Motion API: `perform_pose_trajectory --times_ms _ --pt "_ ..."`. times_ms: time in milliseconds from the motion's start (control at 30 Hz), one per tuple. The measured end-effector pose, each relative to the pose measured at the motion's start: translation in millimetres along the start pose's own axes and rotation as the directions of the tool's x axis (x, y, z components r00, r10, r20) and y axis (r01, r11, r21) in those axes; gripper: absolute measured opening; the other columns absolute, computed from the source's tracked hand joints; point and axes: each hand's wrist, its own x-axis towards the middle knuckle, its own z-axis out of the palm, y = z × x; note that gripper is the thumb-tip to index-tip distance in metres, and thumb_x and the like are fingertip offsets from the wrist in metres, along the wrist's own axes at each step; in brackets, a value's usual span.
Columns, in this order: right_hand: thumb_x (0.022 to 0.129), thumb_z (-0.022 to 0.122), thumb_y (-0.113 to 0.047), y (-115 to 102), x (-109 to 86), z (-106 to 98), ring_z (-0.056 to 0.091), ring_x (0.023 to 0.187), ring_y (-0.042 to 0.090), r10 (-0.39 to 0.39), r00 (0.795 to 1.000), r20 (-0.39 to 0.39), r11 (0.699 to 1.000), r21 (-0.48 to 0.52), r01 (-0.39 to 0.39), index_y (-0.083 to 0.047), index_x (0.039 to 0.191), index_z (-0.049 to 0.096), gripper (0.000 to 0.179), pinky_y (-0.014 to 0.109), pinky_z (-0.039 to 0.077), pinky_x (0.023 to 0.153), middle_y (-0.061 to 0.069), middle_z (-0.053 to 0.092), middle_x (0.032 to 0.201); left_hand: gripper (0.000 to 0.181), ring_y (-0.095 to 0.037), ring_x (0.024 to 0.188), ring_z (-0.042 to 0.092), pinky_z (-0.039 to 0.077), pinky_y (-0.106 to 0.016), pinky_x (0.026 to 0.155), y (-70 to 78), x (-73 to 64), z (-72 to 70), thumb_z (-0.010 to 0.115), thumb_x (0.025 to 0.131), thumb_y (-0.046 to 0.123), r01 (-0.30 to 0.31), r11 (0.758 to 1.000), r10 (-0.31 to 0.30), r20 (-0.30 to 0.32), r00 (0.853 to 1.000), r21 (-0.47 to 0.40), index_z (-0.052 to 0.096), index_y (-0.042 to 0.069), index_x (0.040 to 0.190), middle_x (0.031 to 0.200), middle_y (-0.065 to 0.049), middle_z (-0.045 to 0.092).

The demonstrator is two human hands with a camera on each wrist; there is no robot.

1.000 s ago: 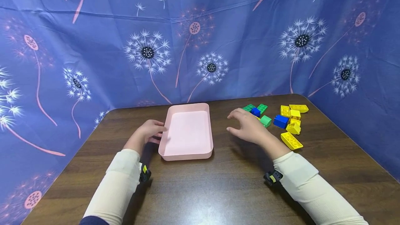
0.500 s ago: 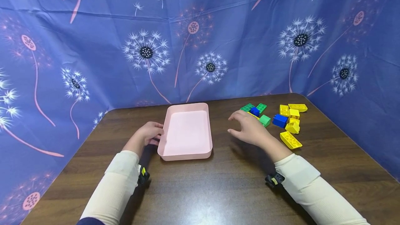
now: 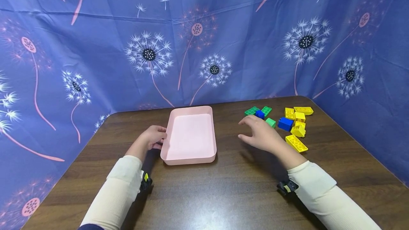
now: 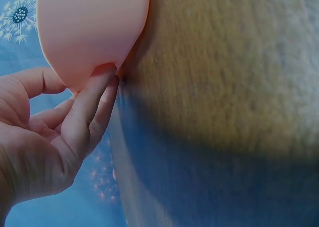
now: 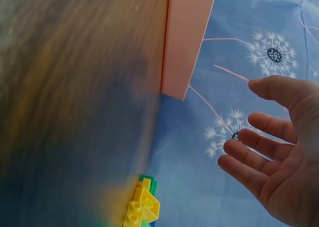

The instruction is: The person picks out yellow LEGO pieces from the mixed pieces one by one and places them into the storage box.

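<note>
A shallow pink tray (image 3: 191, 134) stands left of the middle of the table. My left hand (image 3: 152, 137) is at its left wall. In the left wrist view, the left hand (image 4: 55, 132) grips the wall of the tray (image 4: 94, 28), with fingertips against its outer face and another finger at the rim. Over the table, right of the tray, hovers my right hand (image 3: 263, 134), thumb and fingers apart and holding nothing. Just behind it lie green bricks (image 3: 251, 110) and a small blue brick (image 3: 260, 114). The right wrist view shows the right hand (image 5: 284, 152) with its fingers loosely spread.
Farther right lie several yellow bricks (image 3: 296, 143) and a larger blue brick (image 3: 285, 124). A light green brick (image 3: 271, 122) is partly behind the right hand. The brown wooden table (image 3: 179, 194) ends at a blue dandelion-print curtain (image 3: 249, 38).
My right hand has drawn slightly to the right, away from the tray. The left hand stays at the tray's left wall, and the bricks lie as before.
</note>
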Motion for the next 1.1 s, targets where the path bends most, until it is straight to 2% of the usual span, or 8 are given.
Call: perform_pose_trajectory --times_ms 300,633,867,1100 --pt "0.083 0.078 -0.025 9.0 -10.7 -16.4 0.063 0.095 0.031 0.040 0.999 0.024 0.999 -0.022 -0.040 -0.001 0.117 0.064 0.043 0.048 0.053 0.081 0.015 0.063 0.113 0.048 -0.021 0.080 0.060 0.058 -0.043 0.072 -1.5 1.7 -1.2 0.047 0.092 0.000 -0.019 1.000 0.019 0.000 1.000 -0.006 0.039 -0.010 0.139 0.098 -0.016 0.058" --pt "0.083 0.077 -0.019 39.8 -30.2 -44.6 0.062 0.083 0.027 0.097 0.993 0.062 0.995 -0.044 -0.095 0.001 0.113 0.065 0.038 0.044 0.053 0.070 0.018 0.063 0.108 0.050 -0.023 0.084 0.063 0.058 -0.043 0.073 -4.4 3.4 -2.6 0.046 0.092 -0.001 -0.034 0.999 0.034 0.019 0.999 -0.012 0.038 -0.011 0.140 0.105 -0.021 0.059" --pt "0.087 0.074 -0.023 58.1 -44.7 -61.7 0.062 0.095 0.038 0.191 0.976 0.107 0.981 -0.058 -0.186 0.003 0.115 0.064 0.039 0.054 0.052 0.079 0.023 0.063 0.112 0.052 -0.024 0.086 0.063 0.058 -0.043 0.073 -5.7 2.0 -5.4 0.046 0.093 0.000 -0.046 0.998 0.048 0.044 0.998 -0.033 0.035 -0.010 0.142 0.108 -0.022 0.058" --pt "0.088 0.072 -0.029 68.7 -49.4 -70.8 0.060 0.098 0.040 0.264 0.956 0.129 0.963 -0.083 -0.255 0.004 0.117 0.064 0.045 0.057 0.050 0.080 0.026 0.061 0.116 0.052 -0.023 0.087 0.064 0.058 -0.043 0.075 -8.9 0.8 -9.2 0.047 0.093 0.001 -0.056 0.995 0.062 0.071 0.996 -0.080 0.035 -0.010 0.142 0.110 -0.022 0.058"
